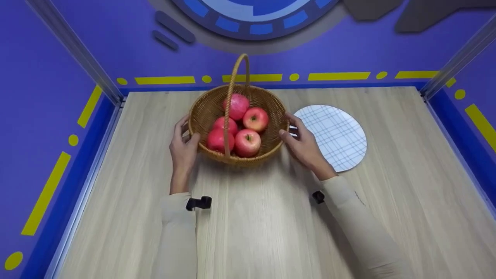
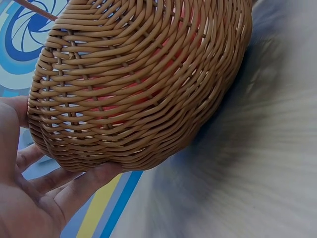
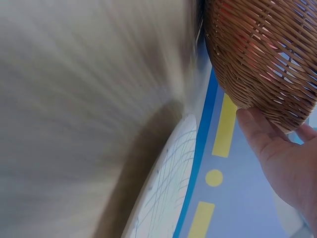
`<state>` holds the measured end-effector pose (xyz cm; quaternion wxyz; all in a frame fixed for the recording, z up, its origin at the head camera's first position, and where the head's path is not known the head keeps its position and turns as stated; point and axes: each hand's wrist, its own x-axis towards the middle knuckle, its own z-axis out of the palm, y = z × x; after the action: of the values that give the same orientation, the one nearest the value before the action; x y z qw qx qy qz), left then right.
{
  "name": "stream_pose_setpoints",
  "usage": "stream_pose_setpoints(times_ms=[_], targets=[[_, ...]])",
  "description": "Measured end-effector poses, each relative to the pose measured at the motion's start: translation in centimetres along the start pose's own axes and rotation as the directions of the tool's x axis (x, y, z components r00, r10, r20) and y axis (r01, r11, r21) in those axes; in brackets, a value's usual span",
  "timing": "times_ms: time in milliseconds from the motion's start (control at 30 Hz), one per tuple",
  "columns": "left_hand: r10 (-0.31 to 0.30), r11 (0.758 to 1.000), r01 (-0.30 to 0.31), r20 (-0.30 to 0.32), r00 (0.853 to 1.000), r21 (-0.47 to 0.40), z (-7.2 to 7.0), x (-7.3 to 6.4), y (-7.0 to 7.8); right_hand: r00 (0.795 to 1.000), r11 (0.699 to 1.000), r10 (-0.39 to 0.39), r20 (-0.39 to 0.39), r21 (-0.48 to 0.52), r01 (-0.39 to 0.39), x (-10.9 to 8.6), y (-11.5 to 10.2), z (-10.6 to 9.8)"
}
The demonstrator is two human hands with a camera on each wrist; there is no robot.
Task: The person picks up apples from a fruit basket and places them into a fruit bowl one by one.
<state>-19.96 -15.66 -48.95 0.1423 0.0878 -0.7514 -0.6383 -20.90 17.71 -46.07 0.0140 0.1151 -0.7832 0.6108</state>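
A brown wicker basket (image 1: 201, 106) with a tall arched handle (image 1: 232, 81) holds several red apples (image 1: 255, 119). On its left side, my left hand (image 1: 184, 149) grips the basket with the thumb at the rim and the fingers around the outer wall. The right hand (image 1: 304, 145) holds the opposite side in a similar way, thumb at the rim. Through the weave in the left wrist view, red shows inside the basket (image 2: 143, 94). Fingers of the right hand (image 3: 287, 158) touch the wicker wall (image 3: 257, 74) from outside. Whether the basket's base touches the table cannot be told.
Right of the basket lies a round white disc (image 1: 337, 135) with a blue-grey checked pattern, partly behind the right hand. Both stand on a light wooden table (image 1: 248, 217). Blue panels (image 1: 46, 77) with yellow marks enclose the table at the back and sides.
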Motion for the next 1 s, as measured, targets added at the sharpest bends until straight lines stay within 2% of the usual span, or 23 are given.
stream_pose_setpoints(times_ms=[233, 467, 700, 1000], targets=[[-0.008, 1.0, 0.008, -0.004, 1.0, -0.009, 0.7, 0.1, 0.1, 1.0, 0.999, -0.027, -0.014, -0.019, 0.027, 1.0, 3.8, -1.0], [0.057, 0.998, -0.057, 0.003, 0.998, 0.003, 1.2, -0.1, -0.3, 0.999, 0.998, -0.039, -0.003, -0.04, 0.039, 0.7, 4.0, -1.6], [0.072, 0.997, -0.07, 0.039, 0.997, -0.033, 0.9, -0.3, -0.6, 0.997, 0.992, -0.068, 0.025, -0.105, 0.071, 0.6, 3.8, -2.0], [0.077, 0.996, -0.075, 0.053, 0.996, -0.041, 0.7, -0.5, -0.9, 0.994, 0.957, -0.102, 0.045, -0.269, 0.11, 0.8, 2.5, -2.6]])
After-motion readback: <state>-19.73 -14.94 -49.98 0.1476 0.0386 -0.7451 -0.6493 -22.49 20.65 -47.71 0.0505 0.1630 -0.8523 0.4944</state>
